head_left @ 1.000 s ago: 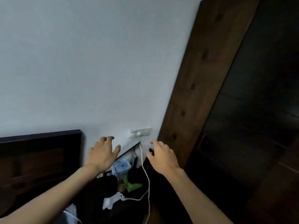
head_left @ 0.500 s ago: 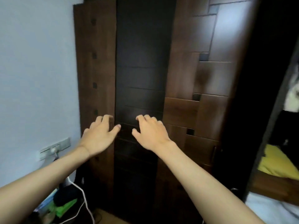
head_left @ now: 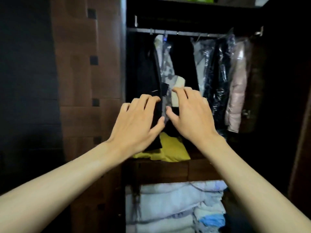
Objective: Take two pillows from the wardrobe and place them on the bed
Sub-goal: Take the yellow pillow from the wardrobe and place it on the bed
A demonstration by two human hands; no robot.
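The dark wooden wardrobe (head_left: 87,78) stands open in front of me. My left hand (head_left: 134,123) and my right hand (head_left: 190,115) are stretched out side by side, fingers spread, holding nothing, in front of the hanging clothes (head_left: 165,68). Below my hands, a yellow folded item (head_left: 170,150) lies on the middle shelf. In the lower compartment sits a stack of pale, soft bedding (head_left: 175,204); I cannot tell which of these pieces are pillows. The bed is out of view.
Several garments in clear plastic covers (head_left: 217,73) hang from a rail (head_left: 185,32) on the right, with a pink padded jacket (head_left: 235,91) beside them. The closed patterned door panel fills the left. A dark door edge (head_left: 301,132) borders the right side.
My view has swung right from the white wall and socket, past the closed wardrobe doors, to the open compartment. Both hands stayed raised and empty.
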